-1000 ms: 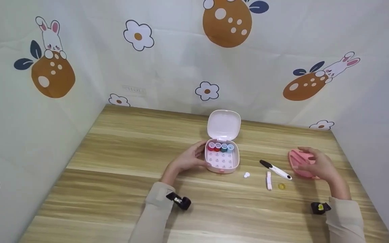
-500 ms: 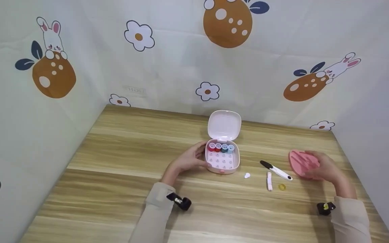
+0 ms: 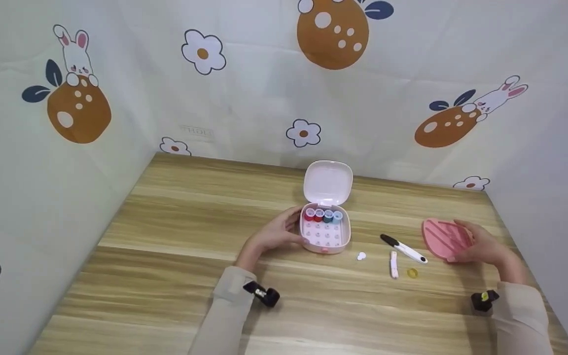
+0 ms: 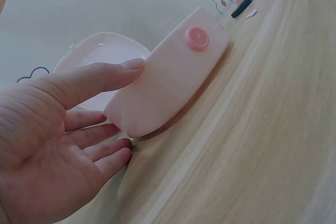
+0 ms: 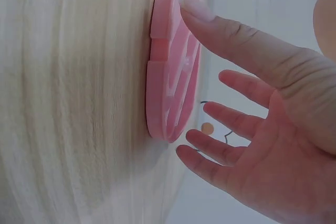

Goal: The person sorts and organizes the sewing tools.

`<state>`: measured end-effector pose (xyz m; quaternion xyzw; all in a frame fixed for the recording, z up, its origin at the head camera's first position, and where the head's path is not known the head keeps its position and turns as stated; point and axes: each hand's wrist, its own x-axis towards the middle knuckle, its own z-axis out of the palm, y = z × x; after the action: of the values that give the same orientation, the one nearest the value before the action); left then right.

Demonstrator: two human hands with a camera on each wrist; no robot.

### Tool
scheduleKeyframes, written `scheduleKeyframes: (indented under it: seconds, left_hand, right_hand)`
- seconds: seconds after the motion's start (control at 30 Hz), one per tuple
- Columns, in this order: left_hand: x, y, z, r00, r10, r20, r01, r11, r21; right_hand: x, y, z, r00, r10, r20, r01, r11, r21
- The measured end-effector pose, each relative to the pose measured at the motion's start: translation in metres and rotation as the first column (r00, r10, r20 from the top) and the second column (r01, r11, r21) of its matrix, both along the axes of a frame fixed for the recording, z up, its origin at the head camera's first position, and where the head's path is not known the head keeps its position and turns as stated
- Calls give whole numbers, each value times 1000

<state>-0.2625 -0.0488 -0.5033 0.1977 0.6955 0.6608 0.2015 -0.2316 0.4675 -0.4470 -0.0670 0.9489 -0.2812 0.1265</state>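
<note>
Wooden table [image 3: 165, 217]: a person's left hand [image 3: 276, 232], thumb and fingers apart, rests at the left side of a pale pink box [image 3: 334, 249], lid raised, four coloured cylinders [image 3: 319, 216] along the back; the right hand [image 3: 485, 248], fingers spread, gripping nothing, is by a flat pink tray [image 3: 436, 240] on the right

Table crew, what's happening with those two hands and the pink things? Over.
Left hand touching open pale-pink plastic box. Right hand loosely spread at edge of shallow slotted pink tray. Slim black-and-white tool lies between box and tray.
</note>
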Motion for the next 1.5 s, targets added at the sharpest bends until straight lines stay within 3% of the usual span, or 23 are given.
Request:
scheduleKeyframes:
  seconds: [0.67,0.93,1.5]
  left_hand:
    - [1,-1,1,1000,-15,7,15,1000,23]
    - [1,0,2,1000,-1,10,0,1000,4]
    - [1,-2,1,1000,-11,13,11,1000,20]
  right_hand:
    - [-17,15,1,984,41,172,-32,998,-54]
    - [-22,15,9,963,19,269,-21,1000,7]
    - [-30,12,6,955,0,297,-33,994,106]
